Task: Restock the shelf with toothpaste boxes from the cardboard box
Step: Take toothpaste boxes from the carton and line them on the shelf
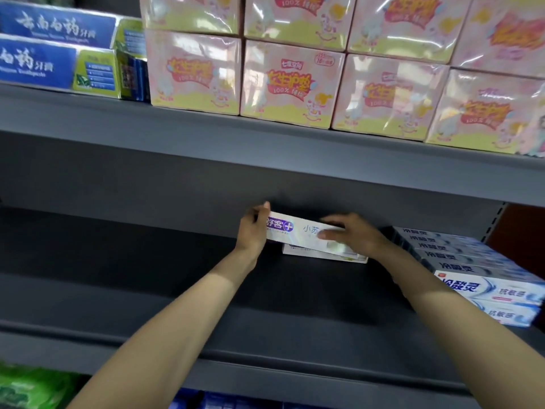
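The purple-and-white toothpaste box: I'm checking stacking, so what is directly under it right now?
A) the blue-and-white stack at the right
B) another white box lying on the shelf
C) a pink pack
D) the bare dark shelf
B: both hands, left hand and right hand, hold the purple-and-white toothpaste box just above another white box on the middle shelf.

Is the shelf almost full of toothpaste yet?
Not yet. One white box already lies at the back of the middle shelf. Both hands, left hand and right hand, are setting a purple-and-white toothpaste box on top of it. Most of that shelf is still bare.
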Demonstrator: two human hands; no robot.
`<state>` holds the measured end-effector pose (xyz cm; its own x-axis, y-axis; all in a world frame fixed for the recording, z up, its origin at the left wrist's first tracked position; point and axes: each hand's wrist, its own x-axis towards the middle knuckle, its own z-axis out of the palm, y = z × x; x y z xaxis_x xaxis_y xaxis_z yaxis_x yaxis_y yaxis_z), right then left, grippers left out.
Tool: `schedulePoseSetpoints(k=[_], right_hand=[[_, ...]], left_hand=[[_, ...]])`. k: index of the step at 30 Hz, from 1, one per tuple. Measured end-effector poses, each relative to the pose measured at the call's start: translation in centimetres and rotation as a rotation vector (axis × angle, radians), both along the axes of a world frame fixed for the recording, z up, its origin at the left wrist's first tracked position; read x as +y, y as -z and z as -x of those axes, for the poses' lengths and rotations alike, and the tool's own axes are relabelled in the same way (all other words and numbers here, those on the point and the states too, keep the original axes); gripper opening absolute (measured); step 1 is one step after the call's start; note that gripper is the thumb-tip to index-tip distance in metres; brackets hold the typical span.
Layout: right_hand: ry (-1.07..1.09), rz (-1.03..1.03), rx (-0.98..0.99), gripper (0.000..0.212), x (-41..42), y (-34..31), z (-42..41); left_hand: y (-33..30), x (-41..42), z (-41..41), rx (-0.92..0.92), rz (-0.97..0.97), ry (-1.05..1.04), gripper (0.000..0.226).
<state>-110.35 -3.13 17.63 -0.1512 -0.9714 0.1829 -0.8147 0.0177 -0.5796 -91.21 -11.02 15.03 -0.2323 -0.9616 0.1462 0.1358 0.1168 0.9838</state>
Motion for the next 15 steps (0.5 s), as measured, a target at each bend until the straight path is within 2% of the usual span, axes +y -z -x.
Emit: schedulePoseSetpoints(k=[3,6,8,15], right_hand=[[0.18,0.058,0.227,0.042,-0.1,0.3,1.2],[0.319,0.117,0.448,0.04,-0.2,0.6,1.5],[0.351,0.129,0.464,0.042,-0.5,0.9,1.8],[0.353,0.139,0.433,0.044,-1.3,2.0,2.7]], left_hand=[[-0.1,-0.3,0.8,-0.203,0.059,0.089,0.032],[-0.6,-0.3,1.5,-0.225,0.012,0.169,0.033],[-0.8,-0.1,2.1,-0.169,-0.015,0.173,0.024],[-0.8,0.0,2.5,-0.183,0.034,0.176,0.033]])
